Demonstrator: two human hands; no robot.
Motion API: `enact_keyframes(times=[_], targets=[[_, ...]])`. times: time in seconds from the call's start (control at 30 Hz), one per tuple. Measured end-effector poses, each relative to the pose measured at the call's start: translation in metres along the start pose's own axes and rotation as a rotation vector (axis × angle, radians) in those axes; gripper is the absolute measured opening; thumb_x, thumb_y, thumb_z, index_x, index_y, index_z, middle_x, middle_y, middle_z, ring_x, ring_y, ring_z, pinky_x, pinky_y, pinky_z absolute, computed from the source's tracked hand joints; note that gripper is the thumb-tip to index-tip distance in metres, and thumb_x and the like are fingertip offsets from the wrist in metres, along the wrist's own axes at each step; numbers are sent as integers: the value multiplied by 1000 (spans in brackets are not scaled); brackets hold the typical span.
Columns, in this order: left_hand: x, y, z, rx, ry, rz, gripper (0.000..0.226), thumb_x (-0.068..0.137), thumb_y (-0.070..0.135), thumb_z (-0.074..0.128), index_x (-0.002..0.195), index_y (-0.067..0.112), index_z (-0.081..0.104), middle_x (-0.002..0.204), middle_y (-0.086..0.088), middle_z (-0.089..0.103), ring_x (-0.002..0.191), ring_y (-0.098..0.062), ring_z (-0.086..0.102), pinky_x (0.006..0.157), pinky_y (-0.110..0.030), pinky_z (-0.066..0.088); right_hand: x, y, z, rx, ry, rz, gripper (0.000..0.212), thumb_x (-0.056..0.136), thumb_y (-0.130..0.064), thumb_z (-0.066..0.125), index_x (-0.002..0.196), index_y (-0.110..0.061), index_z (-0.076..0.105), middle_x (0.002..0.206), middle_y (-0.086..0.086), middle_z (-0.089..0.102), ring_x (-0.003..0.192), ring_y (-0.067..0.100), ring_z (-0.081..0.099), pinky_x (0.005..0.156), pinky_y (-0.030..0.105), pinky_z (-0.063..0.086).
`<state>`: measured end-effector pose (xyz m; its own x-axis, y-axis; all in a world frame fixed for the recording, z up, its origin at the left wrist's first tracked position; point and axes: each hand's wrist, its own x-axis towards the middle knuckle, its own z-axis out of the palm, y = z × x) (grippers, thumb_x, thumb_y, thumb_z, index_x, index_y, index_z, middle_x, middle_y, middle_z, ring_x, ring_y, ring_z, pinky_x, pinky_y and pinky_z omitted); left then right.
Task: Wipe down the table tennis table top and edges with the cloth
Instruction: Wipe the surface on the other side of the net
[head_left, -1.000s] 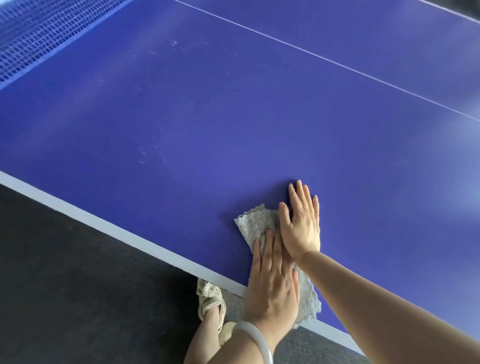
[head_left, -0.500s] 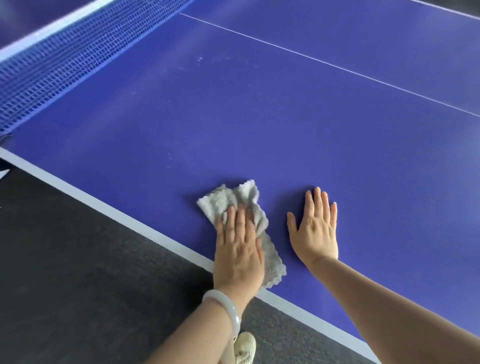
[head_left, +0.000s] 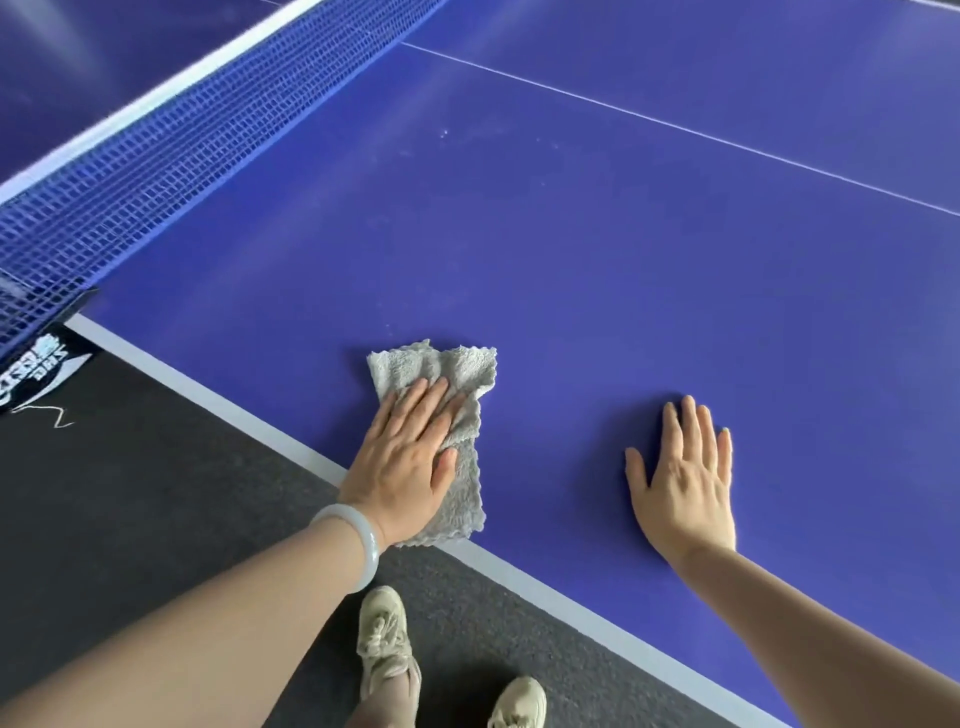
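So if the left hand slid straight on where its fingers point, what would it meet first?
Nothing solid, it seems. Past the cloth the left hand meets only bare table top, then the white line; the net stands off to its left.

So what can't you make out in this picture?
Head view only.
Cloth: the part under the left hand is hidden.
Net: cut off by the left edge; the label by its post is too blurred to read.
Table top: runs past the top and right edges.
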<state>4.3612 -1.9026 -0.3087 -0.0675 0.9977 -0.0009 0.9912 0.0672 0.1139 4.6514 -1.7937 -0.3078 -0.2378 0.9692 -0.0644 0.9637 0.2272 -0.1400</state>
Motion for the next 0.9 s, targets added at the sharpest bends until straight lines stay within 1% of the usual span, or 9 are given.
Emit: enact_keyframes(times=[0.2,0.37,0.47,0.53,0.6,0.7,0.77,0.8,0.9], targets=[[-1,-2,-3,-29,-5,-8,56,98,35,31,150,16,37,163,-2,17,152,-20,6,122,-47,15,3,-19,-5,-39,-63,93,65,103,-30,37,156,0,14,166,15,5,154,29,-2,124,45,-6],[-1,-1,-1,-55,-6,-10,56,99,34,34,152,18,33,164,-2,16,152,-21,5,121,-48,15,27,-94,-2,104,-11,24,65,103,-20,39,158,-3,8,167,9,1,154,22,-4,124,35,-10],[-1,3,-1,-81,-4,-7,57,100,34,32,155,17,27,165,-3,11,152,-22,0,121,-49,14,49,-148,4,271,-20,264,60,105,-19,33,158,-6,9,167,5,1,154,19,-4,124,38,-10],[-2,3,1,-85,3,-6,58,101,34,29,155,15,24,165,-5,7,152,-24,-3,121,-51,15,54,-167,11,282,30,402,60,104,-20,32,158,-8,10,167,4,2,154,19,-4,123,41,-9],[-4,-5,1,-92,-3,62,58,102,35,28,155,14,24,165,-7,7,152,-25,-2,120,-51,17,56,-172,19,235,62,433,62,103,-26,31,158,-8,11,167,4,3,154,19,-4,124,42,-9],[-7,-51,-4,-78,-10,257,56,102,34,29,155,15,27,164,-4,13,152,-22,4,122,-47,16,57,-175,26,174,64,445,67,102,-36,33,158,-5,12,167,6,5,154,20,-2,124,44,-8],[-3,-102,-12,-36,7,161,56,102,34,26,155,15,26,164,-5,15,152,-21,3,123,-45,14,58,-175,27,155,67,446,68,102,-38,33,157,-5,12,167,6,6,154,20,-2,124,43,-8],[1,-130,-15,-12,30,29,57,101,34,25,154,13,27,163,-7,17,152,-22,4,123,-45,14,58,-176,27,151,68,449,68,102,-38,33,157,-5,12,167,5,6,154,20,-2,124,42,-8],[14,-187,-28,-25,94,-431,58,98,31,29,149,5,37,157,-16,31,148,-31,21,120,-51,20,57,-177,27,130,69,462,67,102,-39,32,157,-6,12,167,5,6,154,19,-2,124,41,-8]])
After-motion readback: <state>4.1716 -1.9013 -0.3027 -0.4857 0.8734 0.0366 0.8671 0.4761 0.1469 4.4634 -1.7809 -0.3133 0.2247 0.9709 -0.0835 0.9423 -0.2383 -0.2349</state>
